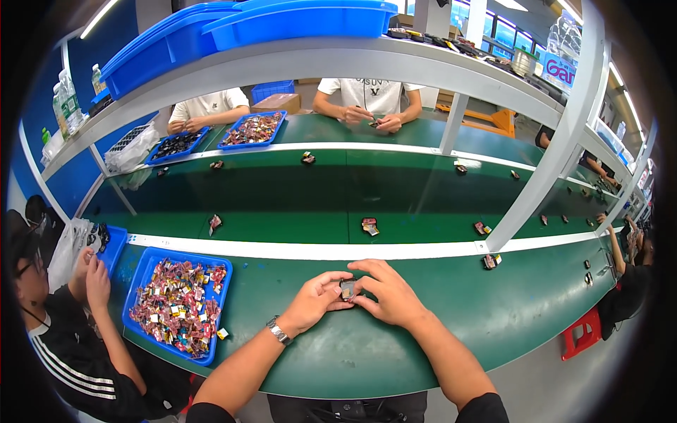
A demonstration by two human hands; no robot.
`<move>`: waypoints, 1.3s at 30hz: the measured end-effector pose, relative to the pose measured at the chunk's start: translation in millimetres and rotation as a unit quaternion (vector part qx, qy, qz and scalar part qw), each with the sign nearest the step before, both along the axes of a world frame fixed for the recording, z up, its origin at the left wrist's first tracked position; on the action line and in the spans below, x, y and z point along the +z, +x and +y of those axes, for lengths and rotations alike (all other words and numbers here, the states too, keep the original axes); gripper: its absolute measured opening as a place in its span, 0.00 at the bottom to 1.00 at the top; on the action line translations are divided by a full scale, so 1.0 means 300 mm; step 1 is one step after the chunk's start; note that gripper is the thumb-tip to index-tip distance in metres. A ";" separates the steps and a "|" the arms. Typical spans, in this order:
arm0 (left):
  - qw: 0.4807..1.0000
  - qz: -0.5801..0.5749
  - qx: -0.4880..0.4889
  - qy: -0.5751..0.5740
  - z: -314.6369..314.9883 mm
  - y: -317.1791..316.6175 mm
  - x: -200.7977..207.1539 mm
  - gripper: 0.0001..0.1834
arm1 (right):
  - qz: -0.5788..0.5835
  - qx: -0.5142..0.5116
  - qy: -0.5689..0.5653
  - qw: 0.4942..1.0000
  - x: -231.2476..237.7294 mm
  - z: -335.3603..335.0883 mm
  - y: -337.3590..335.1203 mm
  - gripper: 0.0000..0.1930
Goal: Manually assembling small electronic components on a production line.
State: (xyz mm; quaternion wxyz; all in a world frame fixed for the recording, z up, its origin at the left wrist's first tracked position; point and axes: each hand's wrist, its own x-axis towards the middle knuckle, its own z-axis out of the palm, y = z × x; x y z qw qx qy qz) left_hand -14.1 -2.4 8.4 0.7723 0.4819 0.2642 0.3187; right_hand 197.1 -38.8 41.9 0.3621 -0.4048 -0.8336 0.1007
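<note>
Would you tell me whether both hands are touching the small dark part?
Touching: the head view shows left hand and right hand fingertips pinching the small dark part.

Left side: blue tray (138,282) of small parts blocks passage.
Ahead: bare green table (423,278), then white rail (317,250).
Right side: open table, small part (491,261) near post (543,176).

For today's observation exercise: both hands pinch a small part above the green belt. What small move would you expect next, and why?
Probably a short press or twist of the small dark part: the left hand and right hand both grip it at the fingertips, just above the green belt, and the blue tray of parts lies beyond the left hand.
</note>
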 end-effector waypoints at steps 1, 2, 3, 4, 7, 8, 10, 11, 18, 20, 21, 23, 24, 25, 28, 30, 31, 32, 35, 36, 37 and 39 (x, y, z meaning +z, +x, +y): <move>1.000 0.004 -0.002 0.004 -0.003 0.000 -0.006 0.20 | -0.007 -0.003 -0.006 1.000 0.001 -0.004 -0.001 0.11; 1.000 0.007 -0.005 0.008 -0.004 0.001 -0.009 0.20 | -0.015 -0.006 -0.012 1.000 0.001 -0.007 -0.002 0.10; 1.000 0.008 -0.005 0.007 -0.005 0.002 -0.009 0.20 | -0.014 -0.006 -0.013 1.000 -0.002 -0.006 -0.001 0.10; 1.000 0.006 -0.005 0.015 -0.005 0.003 -0.007 0.20 | -0.019 -0.004 -0.018 1.000 -0.008 -0.004 0.000 0.08; 1.000 0.001 -0.006 0.015 -0.005 0.004 -0.003 0.20 | -0.010 -0.001 -0.025 1.000 -0.012 -0.003 -0.002 0.06; 1.000 -0.005 -0.004 0.008 -0.003 0.003 -0.002 0.20 | 0.003 0.002 -0.027 1.000 -0.014 -0.001 -0.005 0.06; 1.000 -0.008 -0.011 0.010 -0.003 0.000 0.000 0.20 | 0.020 -0.004 -0.037 0.999 -0.020 -0.001 -0.015 0.05; 1.000 -0.012 -0.016 0.011 -0.005 -0.002 0.001 0.21 | 0.037 -0.010 -0.047 0.998 -0.023 -0.004 -0.020 0.05; 0.995 -0.017 -0.045 0.082 0.000 -0.005 -0.005 0.23 | 0.069 -0.030 -0.050 0.996 -0.028 -0.013 -0.035 0.04; 0.999 -0.014 -0.031 0.040 -0.007 -0.003 0.006 0.22 | 0.094 -0.014 -0.074 0.993 -0.022 -0.014 -0.033 0.05; 0.999 -0.014 -0.032 0.041 -0.006 -0.003 0.004 0.22 | 0.095 -0.015 -0.073 0.993 -0.019 -0.016 -0.029 0.05; 0.999 -0.007 -0.049 0.017 0.001 -0.008 -0.010 0.20 | 0.077 0.021 -0.089 0.993 -0.018 -0.015 -0.020 0.05; 0.999 -0.006 -0.049 0.017 0.002 -0.010 -0.011 0.20 | 0.079 0.020 -0.089 0.993 -0.014 -0.015 -0.022 0.05; 0.999 -0.003 -0.045 0.025 0.002 -0.009 -0.010 0.20 | 0.075 0.020 -0.085 0.993 -0.006 -0.018 -0.025 0.05; 0.999 -0.015 -0.036 0.018 0.002 -0.010 -0.016 0.19 | 0.072 0.002 -0.066 0.995 -0.015 -0.019 -0.034 0.05; 0.999 -0.029 -0.031 0.004 0.004 -0.007 -0.016 0.19 | 0.072 -0.016 -0.052 0.996 -0.026 -0.021 -0.040 0.06; 0.999 -0.035 -0.026 0.002 0.002 -0.005 -0.016 0.18 | 0.076 -0.030 -0.044 0.996 -0.032 -0.024 -0.045 0.05; 0.999 -0.041 -0.021 -0.001 0.001 -0.003 -0.016 0.18 | 0.080 -0.045 -0.036 0.995 -0.037 -0.025 -0.049 0.05; 0.999 -0.040 -0.016 0.000 0.001 -0.002 -0.018 0.17 | 0.086 -0.052 -0.028 0.995 -0.045 -0.025 -0.055 0.08; 0.999 -0.039 -0.018 -0.001 0.001 -0.001 -0.020 0.17 | 0.086 -0.053 -0.028 0.994 -0.047 -0.026 -0.056 0.08; 0.999 -0.045 -0.017 0.002 0.002 -0.004 -0.021 0.17 | 0.085 -0.059 -0.022 0.994 -0.048 -0.026 -0.061 0.08; 0.999 -0.048 -0.016 0.004 0.001 -0.010 -0.017 0.17 | 0.086 -0.064 -0.015 0.994 -0.051 -0.024 -0.073 0.08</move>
